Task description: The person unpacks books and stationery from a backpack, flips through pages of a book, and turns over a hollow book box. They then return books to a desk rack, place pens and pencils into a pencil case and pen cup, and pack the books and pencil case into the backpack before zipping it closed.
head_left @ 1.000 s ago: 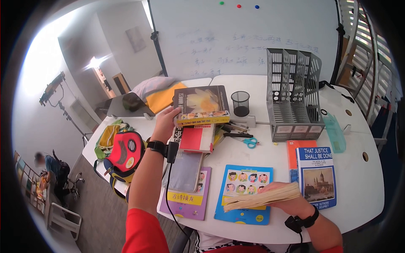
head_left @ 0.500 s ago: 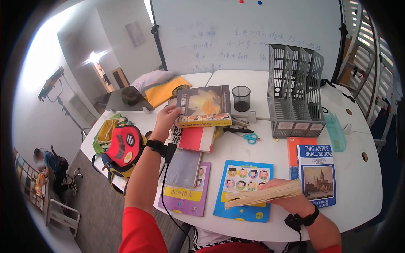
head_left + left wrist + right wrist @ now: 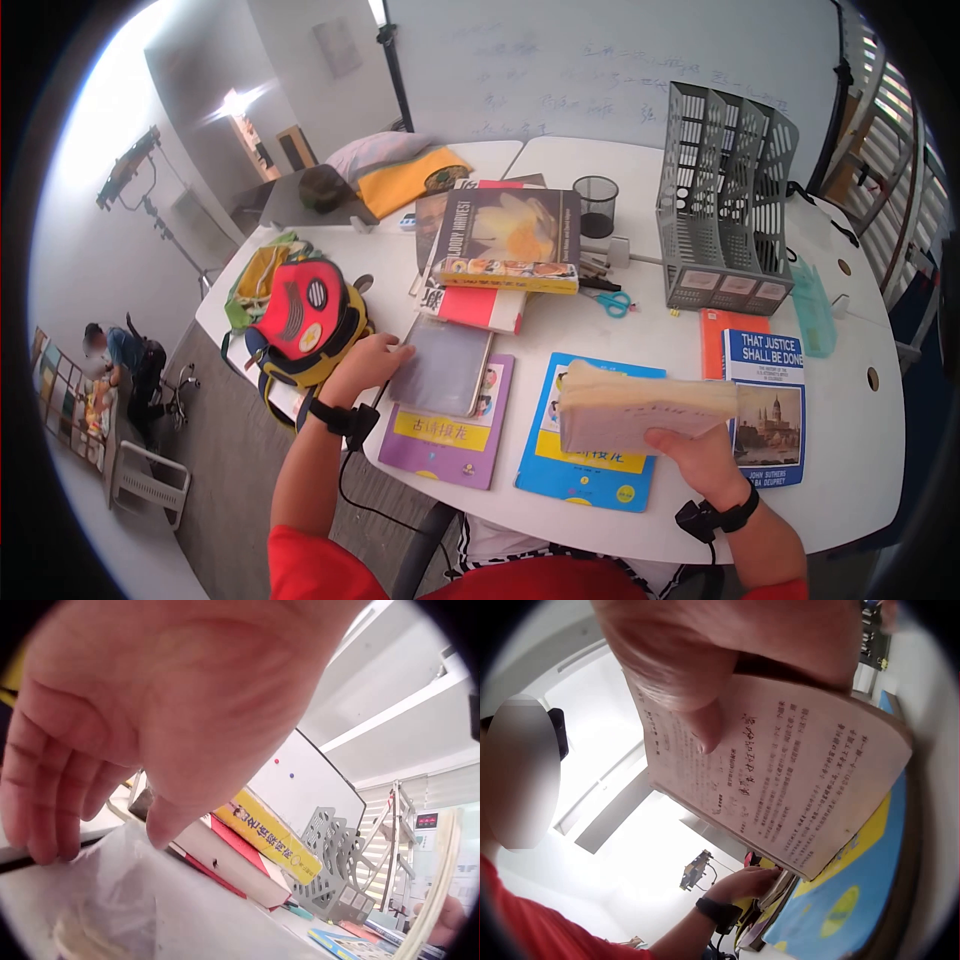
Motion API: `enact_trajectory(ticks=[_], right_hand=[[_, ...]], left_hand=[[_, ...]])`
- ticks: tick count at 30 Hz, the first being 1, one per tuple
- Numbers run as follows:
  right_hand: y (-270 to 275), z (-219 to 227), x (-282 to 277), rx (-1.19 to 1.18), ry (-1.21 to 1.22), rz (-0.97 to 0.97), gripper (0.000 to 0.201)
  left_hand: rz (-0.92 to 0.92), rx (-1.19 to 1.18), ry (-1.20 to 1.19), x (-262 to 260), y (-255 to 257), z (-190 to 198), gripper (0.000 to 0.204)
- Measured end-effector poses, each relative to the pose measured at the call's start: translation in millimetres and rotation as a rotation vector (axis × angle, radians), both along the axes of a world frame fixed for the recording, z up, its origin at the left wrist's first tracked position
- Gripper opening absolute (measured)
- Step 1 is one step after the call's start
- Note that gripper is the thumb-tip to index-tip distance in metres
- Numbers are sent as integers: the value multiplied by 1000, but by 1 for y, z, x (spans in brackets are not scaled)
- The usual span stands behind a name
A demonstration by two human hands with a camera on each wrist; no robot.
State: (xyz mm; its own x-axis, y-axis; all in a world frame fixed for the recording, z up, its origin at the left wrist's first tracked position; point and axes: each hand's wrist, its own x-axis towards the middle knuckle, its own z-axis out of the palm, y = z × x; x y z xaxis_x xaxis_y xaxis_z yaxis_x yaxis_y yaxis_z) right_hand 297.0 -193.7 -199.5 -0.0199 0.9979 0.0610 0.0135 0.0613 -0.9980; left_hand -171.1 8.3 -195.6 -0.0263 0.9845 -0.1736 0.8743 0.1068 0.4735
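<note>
My right hand [image 3: 700,465] grips a thick worn book [image 3: 640,405], thumb on a printed page with handwriting, above the blue children's book [image 3: 590,490]. The left hand [image 3: 368,365] is at the left edge of a grey book in a clear plastic cover [image 3: 440,370], which lies on a purple book [image 3: 440,455]. In the left wrist view its fingers [image 3: 45,802] hang loosely and the thumb overlaps the plastic. Behind that is a stack: a dark book with a flower [image 3: 510,230], a yellow-spined book [image 3: 510,275] and a red-and-white book [image 3: 470,305].
A grey file rack [image 3: 725,220] and a mesh pen cup [image 3: 596,208] stand at the back, with blue scissors [image 3: 615,302] nearby. At right lie a blue-and-white book [image 3: 768,410] and an orange one [image 3: 735,325]. A red backpack [image 3: 305,325] sits at left.
The left hand has left the stack, where the yellow-spined book now lies on the flower book, and come down to the plastic-covered book. The right hand's book has tilted, showing its page.
</note>
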Motion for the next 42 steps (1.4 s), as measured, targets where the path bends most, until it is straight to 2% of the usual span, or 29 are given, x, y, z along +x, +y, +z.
enact_trajectory(ticks=[1,4,6,8,9,11,12,14,16,17,18,19,21,23,24,26,28,29,31,32,34,36,38,40,42], right_hand=[[1,2,0,-19,47,7,49],[5,0,-2,31,76,1,50],[5,5,-7,23,82,-13,50],[4,7,-9,13,93,-37,50],[5,5,-9,21,103,-49,50],[5,4,-9,24,116,-66,50],[5,5,-9,43,72,-84,46],[5,6,-8,48,26,-110,43],[6,4,-7,23,27,-106,48],[7,4,-7,9,24,-108,48],[8,3,-8,-7,35,-127,48],[9,3,-9,-22,46,-145,48],[10,5,-11,-32,66,-146,48],[12,7,-12,-31,91,-154,47],[12,7,-11,-46,118,-162,48],[14,6,-10,-59,141,-179,48],[16,6,-4,-9,273,-190,42],[17,7,2,-1,259,-208,42],[20,13,16,-31,511,-230,48],[20,19,23,-28,499,-232,48],[15,29,42,-142,879,-68,52],[13,23,49,-107,842,-54,56],[7,12,54,-135,895,45,56],[6,11,35,-198,881,65,52],[5,11,6,-224,524,34,50]], left_hand=[[-108,-11,86,-1,0,-4,58],[-108,68,80,1,3,-9,62],[-110,54,44,-2,4,-8,58],[-49,-53,-138,0,-2,-2,50],[-50,-52,-141,4,-11,8,50],[54,-143,-475,13,-41,31,39],[50,-151,-472,8,-49,33,39],[21,-43,-711,-7,-63,34,33],[27,151,-899,2,-93,59,32],[11,221,-1031,3,-101,64,37],[77,269,-1065,6,-111,75,43],[42,304,-1149,9,-116,81,46],[13,338,-1236,13,-122,79,48],[56,281,-1464,16,-124,69,52],[52,276,-1469,23,-126,63,52],[149,106,-1617,45,-135,47,58],[111,2,-1571,67,-132,21,58],[7,-25,-1606,84,-134,19,55],[23,-56,-1574,105,-136,11,51],[20,-75,-1563,112,-139,12,50],[-18,-83,-1544,123,-139,5,49],[-69,-98,-1523,140,-141,1,49],[-161,-74,-1531,163,-149,1,46],[-213,-89,-1517,185,-158,-2,44],[-201,-165,-1540,207,-167,-8,42]])
